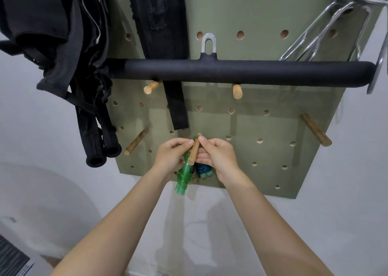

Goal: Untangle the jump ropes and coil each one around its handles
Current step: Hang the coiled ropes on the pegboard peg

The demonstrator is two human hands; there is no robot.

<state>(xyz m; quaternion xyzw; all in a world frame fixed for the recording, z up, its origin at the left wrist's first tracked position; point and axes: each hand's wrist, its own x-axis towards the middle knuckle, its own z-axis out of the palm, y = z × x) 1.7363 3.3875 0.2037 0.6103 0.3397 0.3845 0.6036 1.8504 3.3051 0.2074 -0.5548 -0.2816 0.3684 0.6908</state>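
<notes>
**Green rope at the peg**

Green jump rope (183, 177), coiled on its handles, hangs at a wooden peg (194, 151) low on the pegboard (262, 129). Left hand (170, 153) pinches its top; right hand (216, 154) curls fingers round the peg. Seat the loop fully before letting go. A blue rope (203, 169) sits just behind.

**Green pegboard on a white wall**

The pegboard (262, 129) carries wooden pegs. A black foam bar (231, 72) rests across two upper pegs (237, 91), its metal loop (208, 42) above. Black straps (159, 19) and dark fabric (52, 34) hang at the upper left, chrome clips (340, 24) at the upper right. From a lower peg (194, 152) hang a coiled green rope (183, 179) and a blue one (203, 168).
</notes>
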